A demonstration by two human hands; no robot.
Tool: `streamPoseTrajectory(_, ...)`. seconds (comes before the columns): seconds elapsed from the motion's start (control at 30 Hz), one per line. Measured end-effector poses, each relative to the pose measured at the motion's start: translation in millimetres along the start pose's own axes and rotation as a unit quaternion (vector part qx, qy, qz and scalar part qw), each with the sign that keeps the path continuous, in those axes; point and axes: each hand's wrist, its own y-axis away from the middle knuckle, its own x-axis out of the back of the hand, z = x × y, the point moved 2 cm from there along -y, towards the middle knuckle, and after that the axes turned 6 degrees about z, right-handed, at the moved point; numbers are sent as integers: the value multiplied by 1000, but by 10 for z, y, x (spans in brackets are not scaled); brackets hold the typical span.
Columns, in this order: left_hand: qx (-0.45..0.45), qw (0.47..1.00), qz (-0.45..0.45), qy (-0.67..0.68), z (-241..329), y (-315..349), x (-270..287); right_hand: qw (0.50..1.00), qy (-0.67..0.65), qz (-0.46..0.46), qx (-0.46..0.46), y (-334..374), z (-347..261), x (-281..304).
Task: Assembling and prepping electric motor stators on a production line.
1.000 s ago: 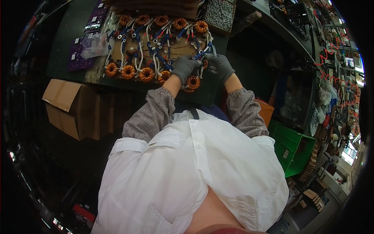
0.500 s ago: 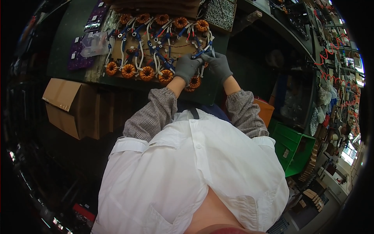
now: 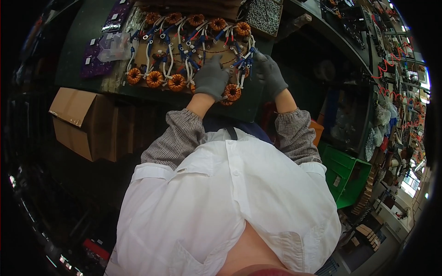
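Note:
My left hand [image 3: 212, 79], in a grey glove, is over the near part of a cardboard sheet [image 3: 216, 54], fingers stretched out and nothing seen in them. It hides part of the near row of copper-wound ring coils [image 3: 177, 83]. One coil [image 3: 232, 92] lies just right of its wrist. My right hand [image 3: 270, 74], also gloved, is at the sheet's right edge, open, its fingertips beside a bundle of white and blue leads [image 3: 247, 56]. More ring coils [image 3: 196, 20] line the far side. White leads with blue sleeves and ring terminals [image 3: 187, 53] run between the rows.
Purple circuit boards [image 3: 94, 64] and a clear plastic bag [image 3: 113, 47] lie left on the dark table [image 3: 69, 69]. A box of small metal parts [image 3: 263, 17] stands at the far right. Below are a cardboard box [image 3: 73, 119] and a green crate [image 3: 343, 177].
My hands have come apart from the leads they held together. The left moved left over the sheet, the right moved outward. The leads now lie at the sheet's right end.

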Motion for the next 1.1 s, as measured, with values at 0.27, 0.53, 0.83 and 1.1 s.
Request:
streamPoseTrajectory(0.27, 40, 982, -61, -176, -30, 35, -36, 981, -10, -110, 157, -3, 301, -238)
streamPoseTrajectory(0.53, 15, 993, 69, 90, -225, 321, 21, 973, 79, -115, 186, -72, 280, -308)
streamPoseTrajectory(0.83, -59, 965, 165, 198, -343, 347, -161, 959, 199, -135, 149, -276, 165, -371)
streamPoseTrajectory(1.1, -33, 967, 136, 215, -336, 334, -113, 928, 290, -178, 150, -303, 37, -627)
